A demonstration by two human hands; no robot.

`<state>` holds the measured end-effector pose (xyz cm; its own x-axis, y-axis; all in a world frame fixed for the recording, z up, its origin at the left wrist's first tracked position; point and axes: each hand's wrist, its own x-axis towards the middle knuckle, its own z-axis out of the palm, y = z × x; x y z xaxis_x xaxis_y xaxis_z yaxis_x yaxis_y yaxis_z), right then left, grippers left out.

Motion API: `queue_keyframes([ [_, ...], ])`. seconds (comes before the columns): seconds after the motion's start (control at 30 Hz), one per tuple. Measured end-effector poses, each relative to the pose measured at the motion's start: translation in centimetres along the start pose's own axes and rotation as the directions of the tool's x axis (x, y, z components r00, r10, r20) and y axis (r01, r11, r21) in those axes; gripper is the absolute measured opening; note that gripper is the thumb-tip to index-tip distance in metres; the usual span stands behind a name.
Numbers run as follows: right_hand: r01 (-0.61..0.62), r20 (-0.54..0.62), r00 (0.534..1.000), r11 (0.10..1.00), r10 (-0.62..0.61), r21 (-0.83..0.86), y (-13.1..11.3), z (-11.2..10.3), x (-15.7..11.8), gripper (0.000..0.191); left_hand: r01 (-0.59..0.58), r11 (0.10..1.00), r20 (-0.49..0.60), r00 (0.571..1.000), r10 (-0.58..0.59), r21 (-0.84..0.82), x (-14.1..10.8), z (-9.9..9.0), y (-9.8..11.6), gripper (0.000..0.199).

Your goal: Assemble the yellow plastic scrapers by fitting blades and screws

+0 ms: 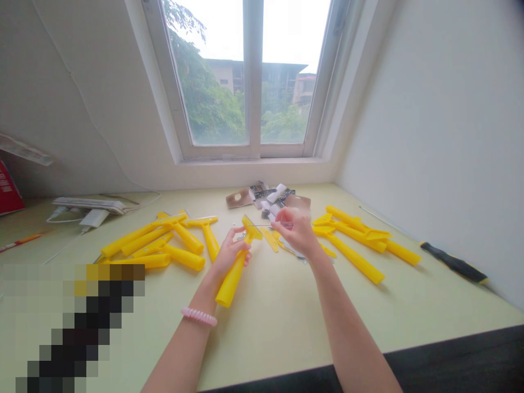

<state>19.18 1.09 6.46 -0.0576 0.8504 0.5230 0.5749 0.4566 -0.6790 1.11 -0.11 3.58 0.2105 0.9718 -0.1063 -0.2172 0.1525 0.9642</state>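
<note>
My left hand (pixel 234 252) is wrapped round a yellow scraper (pixel 231 281), its head pointing away from me and its hollow handle end toward me. Between its fingertips, my right hand (pixel 295 229) pinches a small screwdriver (pixel 262 225), whose thin shaft points left and reaches the scraper's head. Small metal screws (pixel 240 236) lie beside the left fingers. Just right of the held scraper, flat yellow pieces (pixel 269 239) rest on the table, partly hidden by my right hand.
Several yellow scrapers (pixel 143 240) are piled at left, more (pixel 356 256) at right. Printed cards (pixel 272 195) lie below the window. A black-handled tool (pixel 452 262) is at far right, a power strip (pixel 88 205) at back left. The lower left is pixelated.
</note>
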Motion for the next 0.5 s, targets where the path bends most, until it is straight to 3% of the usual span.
queue_keyframes([
  [0.27,-0.088,-0.084,0.992,0.991,0.096,0.102,0.5,0.6,0.37,0.013,-0.008,1.0,0.026,1.0,0.007,0.028,0.12,-0.24,-0.38,0.044],
  [0.5,-0.354,0.008,0.932,0.904,0.363,0.238,0.25,0.52,0.38,0.018,-0.014,0.998,0.008,1.0,0.013,0.064,0.16,-0.2,-0.59,0.043],
])
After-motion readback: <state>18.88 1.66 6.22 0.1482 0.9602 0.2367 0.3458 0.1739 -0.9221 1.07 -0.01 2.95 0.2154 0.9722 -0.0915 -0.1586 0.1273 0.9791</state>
